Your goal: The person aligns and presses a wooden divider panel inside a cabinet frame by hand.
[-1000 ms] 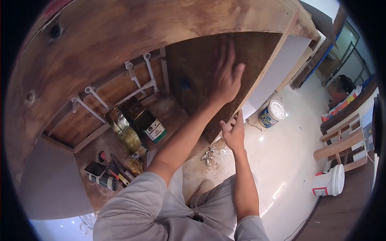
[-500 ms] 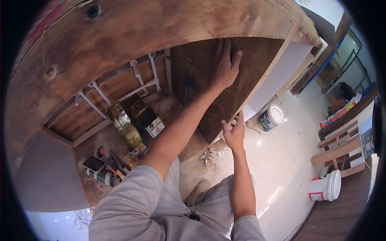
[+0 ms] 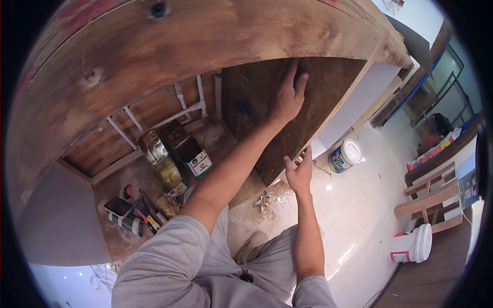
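Left hand (image 3: 287, 102) has moved up brown side panel (image 3: 326, 82), fingers now close to lower edge of curved plywood front (image 3: 221, 43); hand open, thumb apart. Right hand (image 3: 300, 177) stays beside panel's front edge, thumb raised; grip cannot be told.

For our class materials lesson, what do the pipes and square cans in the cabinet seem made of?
The pipes look like smooth white plastic: evenly coloured, with fitted joints. The square cans look like metal, glossy and gold-toned, with bright highlights; which metal is unclear.
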`<action>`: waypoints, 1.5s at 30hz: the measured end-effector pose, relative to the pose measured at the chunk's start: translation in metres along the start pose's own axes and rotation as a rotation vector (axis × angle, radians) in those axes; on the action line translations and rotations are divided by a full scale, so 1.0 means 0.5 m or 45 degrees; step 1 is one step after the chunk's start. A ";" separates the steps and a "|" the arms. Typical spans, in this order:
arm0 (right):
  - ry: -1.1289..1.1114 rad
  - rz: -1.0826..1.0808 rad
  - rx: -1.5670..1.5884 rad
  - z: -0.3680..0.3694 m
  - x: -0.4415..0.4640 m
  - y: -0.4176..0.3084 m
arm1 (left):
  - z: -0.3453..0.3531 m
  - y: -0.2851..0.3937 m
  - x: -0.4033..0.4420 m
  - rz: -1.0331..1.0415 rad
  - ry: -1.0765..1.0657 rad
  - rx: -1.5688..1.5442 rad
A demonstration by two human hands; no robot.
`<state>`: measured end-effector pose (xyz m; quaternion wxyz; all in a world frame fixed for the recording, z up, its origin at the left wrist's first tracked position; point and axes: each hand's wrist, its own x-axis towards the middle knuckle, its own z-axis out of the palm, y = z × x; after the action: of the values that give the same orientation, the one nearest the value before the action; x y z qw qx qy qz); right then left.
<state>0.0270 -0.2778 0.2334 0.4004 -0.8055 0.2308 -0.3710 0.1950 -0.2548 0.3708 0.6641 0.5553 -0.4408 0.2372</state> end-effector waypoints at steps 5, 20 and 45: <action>-0.046 0.011 0.011 -0.004 -0.001 0.009 | -0.008 0.027 0.011 -0.305 0.000 -0.155; -0.004 -0.023 -0.087 0.014 0.001 -0.013 | 0.070 0.032 0.014 -0.086 0.273 -0.154; 0.008 -0.110 -0.089 0.029 0.005 0.025 | 0.084 0.048 0.030 -0.330 0.207 -0.272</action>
<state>0.0388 -0.2797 0.2184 0.3549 -0.8270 0.2100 -0.3821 0.1699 -0.2908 0.3961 0.7777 0.5127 -0.3332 0.1458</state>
